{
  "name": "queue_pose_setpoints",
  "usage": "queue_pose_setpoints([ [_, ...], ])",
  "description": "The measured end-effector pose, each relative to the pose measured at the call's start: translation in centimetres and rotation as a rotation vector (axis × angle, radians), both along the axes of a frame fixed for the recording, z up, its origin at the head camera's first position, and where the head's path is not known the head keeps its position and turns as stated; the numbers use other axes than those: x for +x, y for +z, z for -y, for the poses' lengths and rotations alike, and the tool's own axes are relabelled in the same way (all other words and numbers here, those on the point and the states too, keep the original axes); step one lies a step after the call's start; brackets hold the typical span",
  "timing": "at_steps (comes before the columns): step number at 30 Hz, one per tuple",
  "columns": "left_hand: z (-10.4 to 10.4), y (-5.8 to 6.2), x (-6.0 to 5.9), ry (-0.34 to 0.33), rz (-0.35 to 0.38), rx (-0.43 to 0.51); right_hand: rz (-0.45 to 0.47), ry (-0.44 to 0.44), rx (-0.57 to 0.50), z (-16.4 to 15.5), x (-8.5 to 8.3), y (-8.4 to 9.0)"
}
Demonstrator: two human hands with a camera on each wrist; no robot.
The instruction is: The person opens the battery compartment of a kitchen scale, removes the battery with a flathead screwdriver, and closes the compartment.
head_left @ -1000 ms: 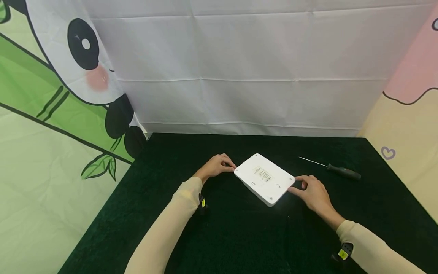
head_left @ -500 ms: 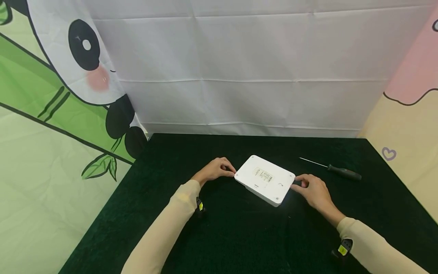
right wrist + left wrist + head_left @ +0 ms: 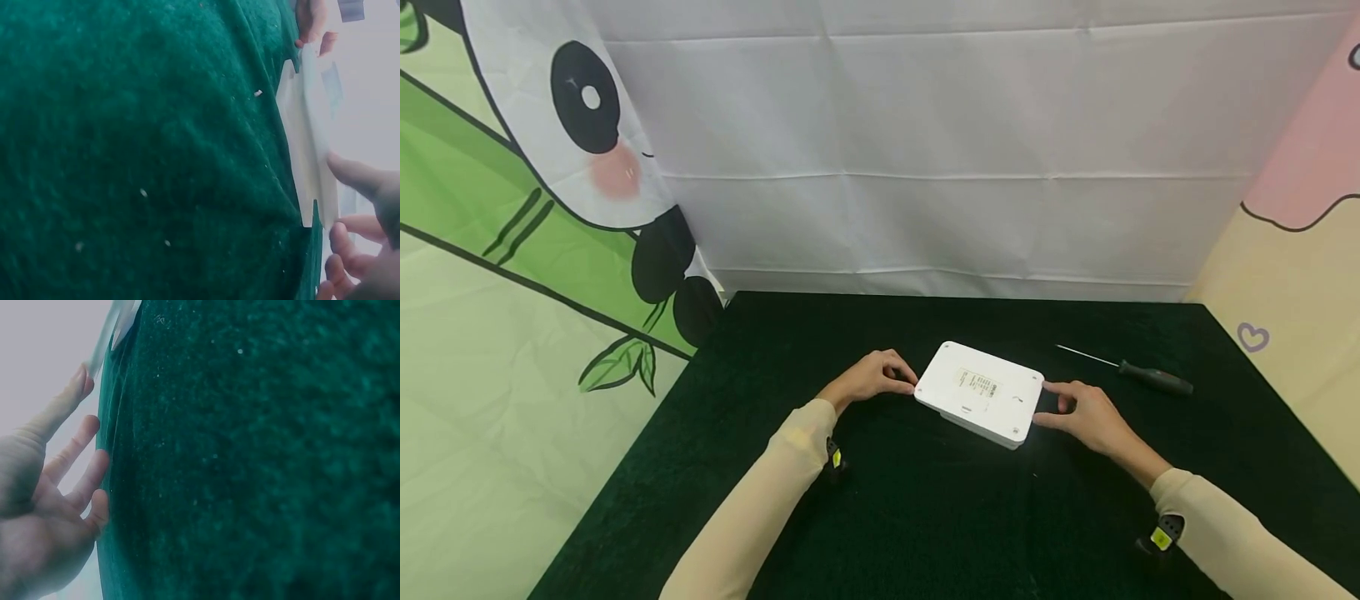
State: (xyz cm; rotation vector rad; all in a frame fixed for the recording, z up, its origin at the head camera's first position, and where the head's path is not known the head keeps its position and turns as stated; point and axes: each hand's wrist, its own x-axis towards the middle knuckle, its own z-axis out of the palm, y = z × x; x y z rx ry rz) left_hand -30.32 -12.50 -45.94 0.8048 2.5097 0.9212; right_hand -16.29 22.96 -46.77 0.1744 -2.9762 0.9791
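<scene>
A flat white plastic device [image 3: 979, 392] lies on the dark green cloth, its labelled face up, with small round marks at the corners. At its left corner, my left hand [image 3: 871, 377] pinches the edge between thumb and index finger. My right hand [image 3: 1086, 414] holds the right end, index finger at the far right corner and thumb on the nearer side. In the right wrist view the device [image 3: 306, 137] appears edge-on, its base narrower than the top plate. The left wrist view catches only a sliver of the device [image 3: 128, 322] past the thumb.
A screwdriver [image 3: 1155, 379] with a dark handle lies beyond my right hand, its shaft pointing left. The dark green tablecloth [image 3: 925, 525] covers the table. A white curtain [image 3: 925, 167] hangs behind, with printed cloths at both sides.
The device has turned counterclockwise as seen from above. Its left corner and my left hand came slightly nearer, while its near corner swung right. The screwdriver has stayed put.
</scene>
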Motion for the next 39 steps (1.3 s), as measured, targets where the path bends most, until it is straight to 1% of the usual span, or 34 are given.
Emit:
queue_pose_setpoints([
  [6, 0.2, -0.2, 0.1, -0.006, 0.004, -0.013, 0.083, 0.076, -0.002, -0.2, -0.1, 0.5],
  [12, 0.3, -0.3, 0.5, -0.004, 0.019, -0.023, 0.148, 0.132, 0.025, -0.3, -0.3, 0.8],
  [19, 0.2, -0.4, 0.9, 0.006, 0.023, -0.016, 0.187, 0.162, 0.054, -0.3, -0.9, 1.1],
  [24, 0.1, -0.5, 1.2, 0.006, 0.024, -0.025, 0.223, 0.174, 0.057, -0.8, -1.5, 1.2],
  [31, 0.0, -0.6, 1.7, -0.001, 0.024, -0.037, 0.269, 0.222, 0.041, -1.4, -2.4, 1.6],
  [35, -0.1, -0.7, 2.2, 0.013, 0.023, -0.031, 0.309, 0.244, 0.027, -1.8, -2.8, 1.9],
  [39, -0.3, -0.8, 2.8, 0.028, 0.001, -0.023, 0.342, 0.245, 0.027, -2.1, -3.1, 2.0],
])
